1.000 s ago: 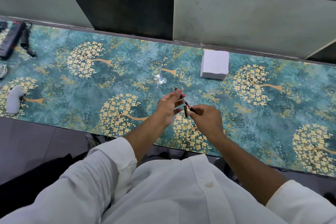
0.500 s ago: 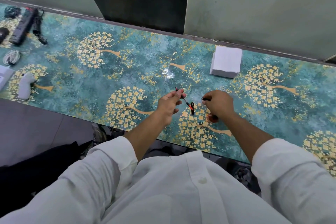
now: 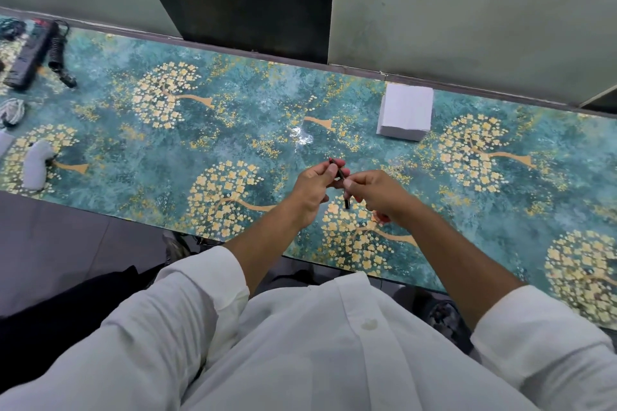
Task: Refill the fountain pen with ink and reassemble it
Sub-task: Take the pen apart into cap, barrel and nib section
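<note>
Above the near part of the teal, gold-tree patterned table [image 3: 233,130], both my hands meet. My left hand [image 3: 315,192] pinches a thin dark pen part [image 3: 339,171] that points up and away from me. My right hand [image 3: 379,193] is closed on a short dark pen piece [image 3: 347,202], whose lower end sticks out below the fingers, right at the lower end of the left hand's part. A small reddish thing [image 3: 382,217] shows under my right palm; I cannot tell what it is. No ink bottle is in view.
A white stack of paper squares [image 3: 405,113] sits at the back right of the hands. Far left lie a black power strip [image 3: 28,58], a coiled black cable [image 3: 58,58] and a grey object [image 3: 36,167]. The table's near edge runs just below my wrists.
Half a second ago my right hand was apart, lower on the table to the right; it has come back to the left hand with a dark piece in it. The left hand has stayed in place.
</note>
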